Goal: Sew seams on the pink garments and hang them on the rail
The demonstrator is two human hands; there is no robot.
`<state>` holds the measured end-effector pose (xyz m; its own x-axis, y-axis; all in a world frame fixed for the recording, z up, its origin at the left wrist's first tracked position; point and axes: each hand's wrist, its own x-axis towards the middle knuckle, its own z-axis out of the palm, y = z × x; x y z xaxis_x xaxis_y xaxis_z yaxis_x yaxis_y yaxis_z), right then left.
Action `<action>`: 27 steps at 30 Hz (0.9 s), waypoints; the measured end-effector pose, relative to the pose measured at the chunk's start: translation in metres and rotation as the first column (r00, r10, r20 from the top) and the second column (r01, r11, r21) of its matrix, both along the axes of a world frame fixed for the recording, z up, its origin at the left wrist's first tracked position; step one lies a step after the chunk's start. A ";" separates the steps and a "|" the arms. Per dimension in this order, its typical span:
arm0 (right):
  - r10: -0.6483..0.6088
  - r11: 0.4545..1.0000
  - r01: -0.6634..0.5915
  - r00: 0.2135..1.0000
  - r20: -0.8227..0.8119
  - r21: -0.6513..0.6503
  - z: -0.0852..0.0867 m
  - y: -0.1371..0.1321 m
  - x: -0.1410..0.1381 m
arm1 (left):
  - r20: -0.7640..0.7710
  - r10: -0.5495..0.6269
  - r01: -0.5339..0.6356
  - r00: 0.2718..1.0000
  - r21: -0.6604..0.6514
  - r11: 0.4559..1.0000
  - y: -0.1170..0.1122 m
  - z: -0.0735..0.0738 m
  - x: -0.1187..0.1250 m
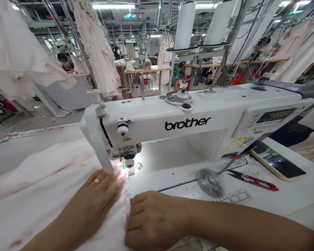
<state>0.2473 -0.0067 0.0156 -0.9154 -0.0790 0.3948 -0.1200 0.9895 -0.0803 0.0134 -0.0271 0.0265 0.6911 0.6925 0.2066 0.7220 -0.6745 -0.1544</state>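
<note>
White fabric with pale pink patches [54, 188] lies under the presser area of a white brother sewing machine [146, 118]. My left hand [102, 190], with a gold ring, rests flat on this fabric. Its fingers stretch toward the lit needle area [124, 165], and the fingertips are partly lost in glare. Closer to me, my right hand [151, 219] is closed at the fabric's right edge, fingers curled down over it. The fingertips of that hand are hidden beneath it.
Right of my hands lie a clear round dish [211, 182], red-handled thread snips [256, 181] and a phone [278, 162]. A printed ruler scale [235, 198] marks the table. Thread cones [185, 26] stand above the machine. Pink garments [94, 45] hang behind; people sit farther back.
</note>
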 end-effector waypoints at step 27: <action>-0.106 0.972 0.134 0.983 -0.149 0.193 0.004 0.012 0.005 | 0.144 0.456 -0.452 0.878 -0.058 0.890 -0.005 -0.003 -0.015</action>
